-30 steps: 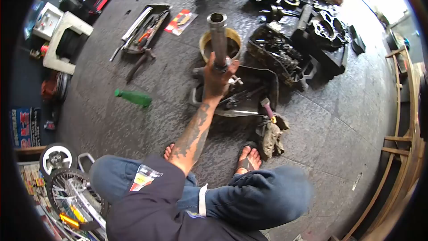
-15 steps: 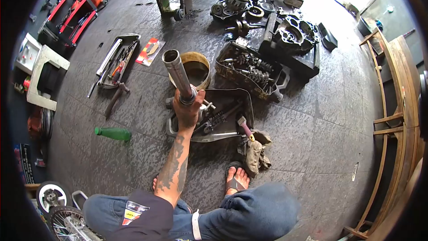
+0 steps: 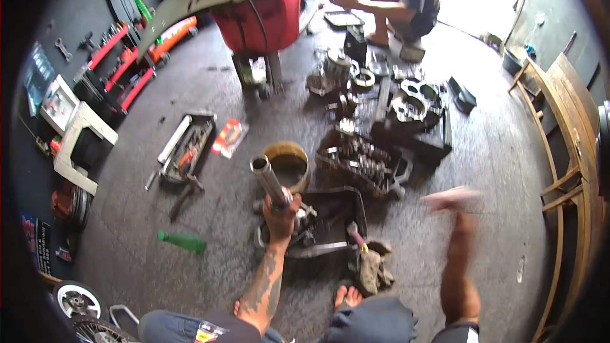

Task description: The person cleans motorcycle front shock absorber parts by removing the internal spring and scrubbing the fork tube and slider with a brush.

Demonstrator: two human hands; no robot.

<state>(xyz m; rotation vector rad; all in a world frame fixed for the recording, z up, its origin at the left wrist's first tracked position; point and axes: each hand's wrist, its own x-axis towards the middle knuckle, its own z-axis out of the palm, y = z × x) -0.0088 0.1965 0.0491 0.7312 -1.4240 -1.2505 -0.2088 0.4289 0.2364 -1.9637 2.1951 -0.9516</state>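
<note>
My left hand (image 3: 281, 216) is closed around the lower end of a metal tube (image 3: 270, 178), its hollow end tilted up and away from me. Below it sits a dark tray (image 3: 362, 213) with metal parts inside. Just beyond stands a round, yellowish tub (image 3: 306, 164). My right hand (image 3: 452, 199) is raised over the floor to the right, smeared by motion; its fingers are unclear, and I see no object in it. A brush (image 3: 357, 238) leans at the tray's front right corner, touching a crumpled rag (image 3: 375, 270).
Gear shafts fill a box (image 3: 399, 185) behind the tray, with engine casings (image 3: 410, 103) farther back. Left are a tool tray (image 3: 166, 146), a hammer (image 3: 184, 200) and a green bottle (image 3: 182, 241). Another person (image 3: 416, 0) crouches at the back. A wooden bench (image 3: 565, 133) stands right.
My right arm has come into view on the right. The view has tilted up, showing the crouching person and more of the motorcycle. The tube stays in my left hand.
</note>
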